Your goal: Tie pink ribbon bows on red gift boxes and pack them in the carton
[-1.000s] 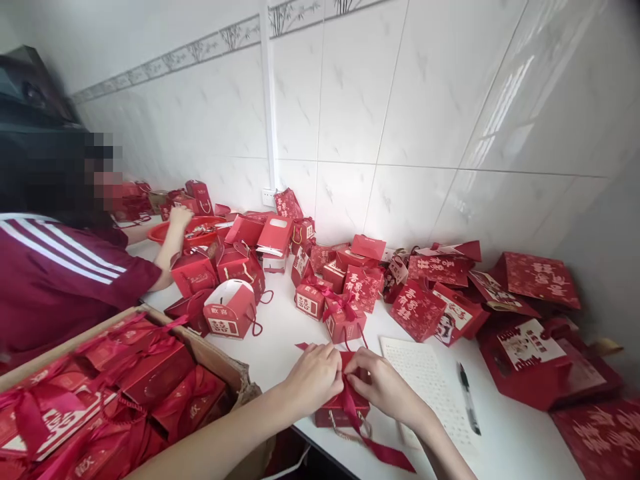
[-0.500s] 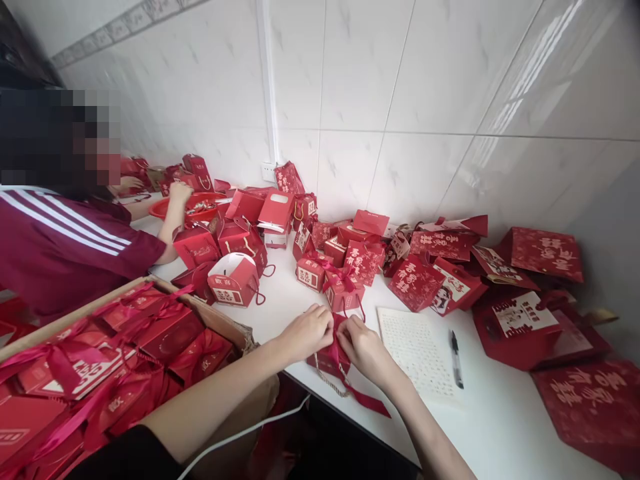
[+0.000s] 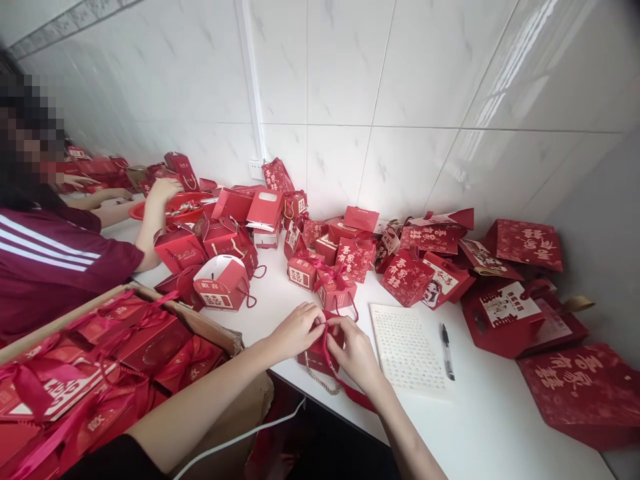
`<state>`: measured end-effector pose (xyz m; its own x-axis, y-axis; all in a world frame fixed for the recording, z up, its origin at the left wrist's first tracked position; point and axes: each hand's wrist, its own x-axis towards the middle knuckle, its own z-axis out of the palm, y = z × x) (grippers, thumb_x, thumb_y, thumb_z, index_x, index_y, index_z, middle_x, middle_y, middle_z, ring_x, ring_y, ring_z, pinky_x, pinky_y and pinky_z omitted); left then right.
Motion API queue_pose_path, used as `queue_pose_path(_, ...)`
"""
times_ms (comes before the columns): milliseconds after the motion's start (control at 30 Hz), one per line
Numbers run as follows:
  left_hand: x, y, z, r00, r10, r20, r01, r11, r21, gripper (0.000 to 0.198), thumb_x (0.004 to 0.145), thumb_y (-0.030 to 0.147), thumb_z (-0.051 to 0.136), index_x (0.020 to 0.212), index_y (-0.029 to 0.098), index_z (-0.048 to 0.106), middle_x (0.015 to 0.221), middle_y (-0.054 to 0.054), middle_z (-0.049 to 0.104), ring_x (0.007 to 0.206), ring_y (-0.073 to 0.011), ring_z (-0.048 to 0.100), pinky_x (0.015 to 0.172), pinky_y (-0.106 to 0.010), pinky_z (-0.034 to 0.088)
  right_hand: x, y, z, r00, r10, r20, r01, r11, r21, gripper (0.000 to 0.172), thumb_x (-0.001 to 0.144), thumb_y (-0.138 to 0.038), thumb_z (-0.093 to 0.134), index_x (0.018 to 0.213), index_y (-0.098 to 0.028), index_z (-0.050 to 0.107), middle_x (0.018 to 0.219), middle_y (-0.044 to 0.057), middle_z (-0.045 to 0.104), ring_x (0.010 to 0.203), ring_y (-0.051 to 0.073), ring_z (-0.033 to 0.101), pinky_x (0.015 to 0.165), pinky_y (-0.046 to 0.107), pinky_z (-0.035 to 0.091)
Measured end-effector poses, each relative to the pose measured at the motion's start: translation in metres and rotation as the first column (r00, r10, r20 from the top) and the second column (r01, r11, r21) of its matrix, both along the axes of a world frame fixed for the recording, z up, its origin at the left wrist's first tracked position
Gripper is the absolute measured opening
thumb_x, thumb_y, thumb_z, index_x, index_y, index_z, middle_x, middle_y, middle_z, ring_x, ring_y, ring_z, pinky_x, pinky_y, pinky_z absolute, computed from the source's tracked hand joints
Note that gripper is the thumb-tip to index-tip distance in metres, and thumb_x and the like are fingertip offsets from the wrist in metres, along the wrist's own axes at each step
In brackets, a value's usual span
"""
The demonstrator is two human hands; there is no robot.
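Note:
Both my hands meet over a small red gift box (image 3: pixel 316 357) at the near edge of the white table (image 3: pixel 490 427). My left hand (image 3: pixel 296 329) pinches the red ribbon (image 3: pixel 345 390) on top of the box. My right hand (image 3: pixel 354 349) pinches the same ribbon from the other side. One ribbon tail hangs over the table edge, and a gold cord handle (image 3: pixel 320 381) dangles below the box.
A handwritten sheet (image 3: pixel 406 348) and a black pen (image 3: pixel 447 341) lie right of my hands. Several red gift boxes and bags crowd the wall side. A cardboard carton (image 3: pixel 220 333) of ribboned boxes stands at left. Another person in a maroon striped shirt (image 3: pixel 55 260) reaches toward a red basin (image 3: pixel 145 212).
The view has tilted down and shifted right. My hands have stayed on the ribbon of the small box, working it closer together. The other person's arm stays at the basin.

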<state>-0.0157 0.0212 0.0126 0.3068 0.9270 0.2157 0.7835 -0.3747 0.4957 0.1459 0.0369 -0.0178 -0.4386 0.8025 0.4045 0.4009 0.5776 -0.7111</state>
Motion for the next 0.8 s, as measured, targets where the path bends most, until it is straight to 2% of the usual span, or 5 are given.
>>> queue_pose_path(100, -0.003, 0.001, -0.001, 0.999, 0.01, 0.042, -0.011, 1.0, 0.014, 0.009, 0.082, 0.014, 0.045, 0.075, 0.019, 0.046, 0.079, -0.002, 0.053, 0.081, -0.0169, 0.05, 0.073, -0.03, 0.043, 0.001, 0.005, 0.005, 0.997, 0.008, 0.08, -0.011, 0.999, 0.031, 0.007, 0.084, -0.023, 0.045, 0.082, -0.021, 0.051, 0.071, 0.0, 0.055, 0.062, 0.014, 0.055, 0.058, 0.026, 0.043)
queue_pose_path(200, -0.004, 0.002, -0.001, 0.999, 0.012, 0.03, -0.013, 0.999, 0.029, 0.009, 0.084, 0.015, 0.045, 0.075, 0.019, 0.045, 0.078, -0.001, 0.052, 0.08, -0.017, 0.05, 0.073, -0.03, 0.043, 0.002, 0.007, 0.005, 0.996, 0.005, 0.09, -0.012, 0.997, 0.08, 0.015, 0.088, -0.024, 0.038, 0.077, -0.021, 0.048, 0.074, 0.001, 0.055, 0.061, 0.014, 0.053, 0.057, 0.025, 0.041)
queue_pose_path(433, 0.0, 0.001, -0.001, 0.992, -0.02, -0.127, 0.027, 0.998, 0.051, 0.009, 0.082, 0.016, 0.045, 0.075, 0.019, 0.042, 0.078, -0.001, 0.051, 0.076, -0.0173, 0.049, 0.072, -0.031, 0.043, 0.002, 0.006, -0.004, 0.997, 0.033, -0.065, -0.031, 0.999, 0.017, 0.012, 0.088, -0.025, 0.039, 0.08, -0.021, 0.048, 0.072, -0.001, 0.053, 0.062, 0.013, 0.052, 0.058, 0.023, 0.041)
queue_pose_path(633, -0.001, 0.0, -0.004, 0.998, 0.062, 0.032, -0.063, 0.998, 0.026, 0.012, 0.088, 0.024, 0.036, 0.079, 0.02, 0.043, 0.08, -0.001, 0.05, 0.072, -0.0152, 0.051, 0.069, -0.03, 0.043, 0.004, 0.012, 0.002, 0.998, 0.061, -0.013, -0.061, 0.998, -0.019, 0.014, 0.088, -0.027, 0.04, 0.081, -0.02, 0.049, 0.068, -0.001, 0.052, 0.058, 0.013, 0.05, 0.058, 0.025, 0.041)
queue_pose_path(800, -0.001, 0.0, -0.005, 0.991, 0.064, 0.117, -0.064, 0.998, -0.002, 0.012, 0.088, 0.026, 0.035, 0.081, 0.02, 0.043, 0.08, 0.0, 0.05, 0.073, -0.015, 0.052, 0.069, -0.029, 0.043, 0.002, 0.011, 0.009, 0.996, 0.041, 0.084, -0.04, 0.999, -0.015, 0.012, 0.084, -0.023, 0.041, 0.084, -0.02, 0.053, 0.068, 0.0, 0.056, 0.059, 0.014, 0.052, 0.058, 0.026, 0.04)
